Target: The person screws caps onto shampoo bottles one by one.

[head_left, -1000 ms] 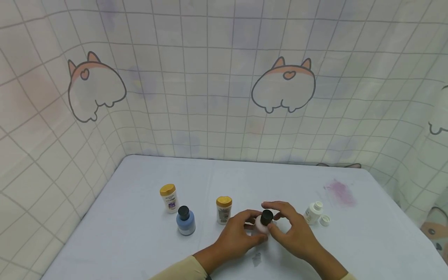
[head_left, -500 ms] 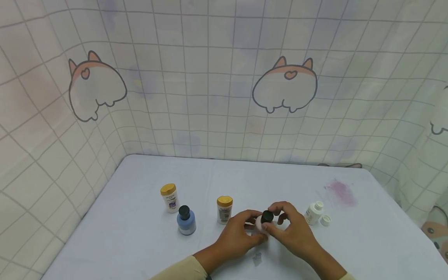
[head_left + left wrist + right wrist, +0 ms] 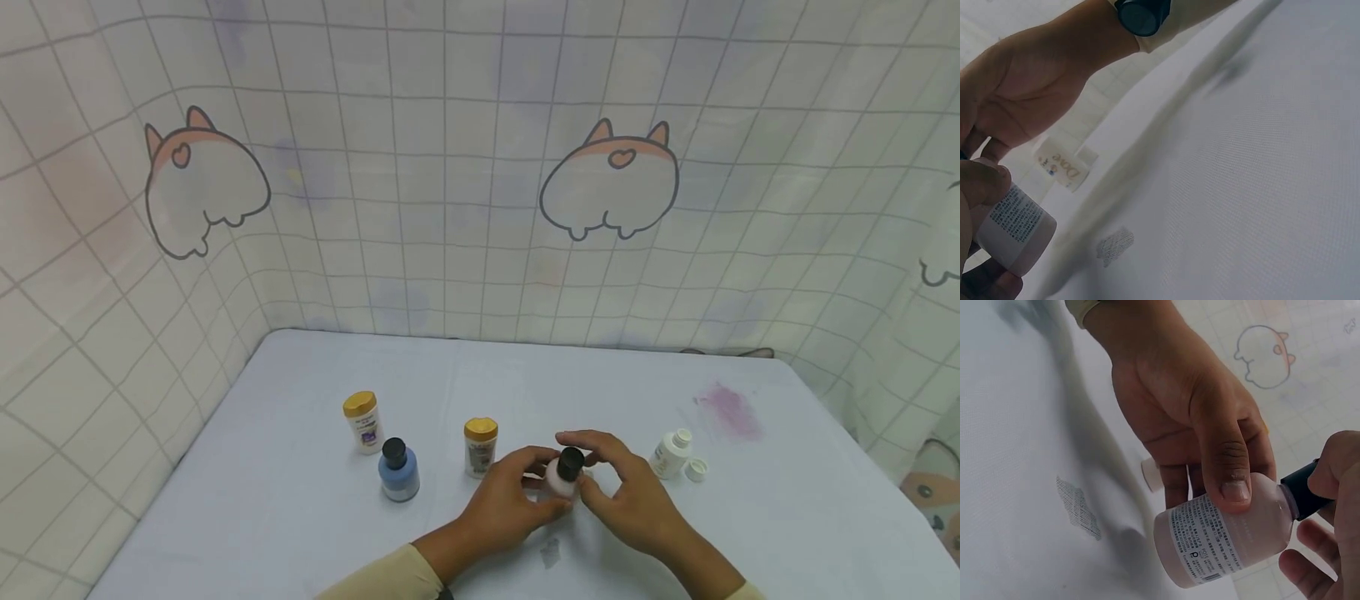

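Observation:
In the head view, my left hand (image 3: 508,504) grips a pale pink bottle (image 3: 559,480) with a black screw cap (image 3: 571,463), its thumb and fingers around the body. The bottle tilts slightly. Printed text covers its label in the right wrist view, where the left thumb presses the bottle (image 3: 1260,519). My right hand (image 3: 633,504) is spread around the cap: the thumb is at the cap's side, while the index finger reaches out beyond it. Against the cap (image 3: 1304,490), the right wrist view shows the right thumb (image 3: 1335,465), with two other fingertips apart from the bottle.
Left of the hands stand a blue bottle (image 3: 399,475) with a black cap and two yellow-lidded jars, one farther left (image 3: 366,429) and one nearer (image 3: 480,450). To the right, an uncapped white bottle (image 3: 671,456) stands beside its white cap (image 3: 696,471). A patterned curtain (image 3: 465,183) hangs behind the table.
Half a second ago the right thumb and fingers were closed on the black cap; now they have spread away from it. The left hand keeps its hold on the bottle, nearly still.

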Demonstrator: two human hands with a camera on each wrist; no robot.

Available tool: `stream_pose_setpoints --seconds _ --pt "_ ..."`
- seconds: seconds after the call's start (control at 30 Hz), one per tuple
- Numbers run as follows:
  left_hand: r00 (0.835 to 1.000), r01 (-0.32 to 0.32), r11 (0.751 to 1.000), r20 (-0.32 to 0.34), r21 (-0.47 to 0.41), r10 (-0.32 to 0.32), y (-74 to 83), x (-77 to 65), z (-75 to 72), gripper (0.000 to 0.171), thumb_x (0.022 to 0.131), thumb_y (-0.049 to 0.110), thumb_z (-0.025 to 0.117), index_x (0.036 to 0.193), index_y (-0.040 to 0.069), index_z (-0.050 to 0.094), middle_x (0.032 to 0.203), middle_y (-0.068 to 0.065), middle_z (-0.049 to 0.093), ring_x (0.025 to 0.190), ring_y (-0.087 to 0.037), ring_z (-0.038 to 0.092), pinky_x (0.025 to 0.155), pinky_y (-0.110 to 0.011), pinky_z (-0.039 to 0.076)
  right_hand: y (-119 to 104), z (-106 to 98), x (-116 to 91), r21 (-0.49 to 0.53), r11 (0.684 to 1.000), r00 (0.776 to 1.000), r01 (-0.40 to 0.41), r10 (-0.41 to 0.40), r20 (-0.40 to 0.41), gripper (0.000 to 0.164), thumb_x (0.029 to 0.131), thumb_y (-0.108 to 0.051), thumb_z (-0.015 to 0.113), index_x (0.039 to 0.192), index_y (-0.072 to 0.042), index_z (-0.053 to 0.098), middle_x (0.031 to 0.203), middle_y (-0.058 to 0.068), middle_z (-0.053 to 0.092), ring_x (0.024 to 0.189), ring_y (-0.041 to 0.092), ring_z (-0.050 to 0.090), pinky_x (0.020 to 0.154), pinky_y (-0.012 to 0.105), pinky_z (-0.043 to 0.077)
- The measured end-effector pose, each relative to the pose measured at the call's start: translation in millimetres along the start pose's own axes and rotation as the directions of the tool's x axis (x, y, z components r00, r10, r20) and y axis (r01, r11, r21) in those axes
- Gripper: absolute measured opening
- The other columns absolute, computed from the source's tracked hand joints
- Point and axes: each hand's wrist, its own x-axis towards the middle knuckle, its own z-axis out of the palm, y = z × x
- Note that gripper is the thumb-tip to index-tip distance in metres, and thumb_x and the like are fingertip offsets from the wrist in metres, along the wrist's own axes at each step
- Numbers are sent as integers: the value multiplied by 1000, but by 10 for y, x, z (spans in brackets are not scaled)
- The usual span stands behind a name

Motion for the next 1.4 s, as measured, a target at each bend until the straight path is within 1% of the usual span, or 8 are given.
stream_pose_setpoints --seconds 0.2,0.37,0.57,0.67,0.8,1.0,1.17,1.4 --pt "1000 13 1000 -2 4 -13 -7 3 -9 53 77 26 79 124 22 53 117 11 54 107 -5 52 87 -24 49 36 23 6 -8 1000 1000 2 -2 -31 50 83 -3 67 122 -32 56 117 -16 57 95 8 54 79 32 48" --pt "1000 26 1000 1 5 -26 -5 -5 -10 53 77 23 79 123 23 54 117 12 54 106 -4 52 88 -22 48 56 49 -10 13 994 992 -109 109 -67 38 81 -31 75 113 -35 55 109 -15 55 89 15 56 73 34 49" --pt "1000 -1 1000 1 10 1 -10 0 1 52 78 23 78 123 22 54 117 11 54 106 -4 53 88 -20 47 20 42 15 53 980 978 -190 194 -77 49 73 -47 77 112 -28 54 101 -9 53 86 21 56 72 37 50" --pt "1000 -11 1000 2 11 11 -16 3 4 52 78 24 78 124 22 54 118 12 54 106 -3 53 87 -19 47 20 24 9 47 989 988 -137 140 -61 50 77 -39 76 119 -30 52 109 -9 54 89 17 56 74 35 50" --pt "1000 -5 1000 3 14 5 -17 -2 3 53 78 25 78 124 23 53 118 13 54 106 -3 52 87 -20 48 24 -3 -2 12 1000 1000 -5 5 -17 51 84 -12 71 129 -24 50 125 -6 54 96 11 55 80 31 48" --pt "1000 -17 1000 8 10 16 -3 -8 -1 53 78 26 78 124 21 53 119 12 54 107 -4 52 87 -19 47 36 -3 -4 24 997 997 71 -70 -14 50 79 9 64 122 -16 57 118 -3 59 96 14 56 79 29 48" --pt "1000 -1 1000 9 9 1 5 -10 -10 53 78 23 78 125 21 53 119 12 53 108 -4 52 87 -18 47 32 2 -7 -2 1000 998 -14 14 -54 40 82 -13 73 116 -28 57 111 -14 58 89 12 55 74 28 49" --pt "1000 -13 1000 6 -5 13 -8 1 -9 53 78 22 78 125 21 53 119 11 53 108 -4 52 88 -21 48 40 43 5 5 992 987 -129 129 -99 45 75 -44 76 113 -30 57 102 -14 55 85 15 54 69 33 50"
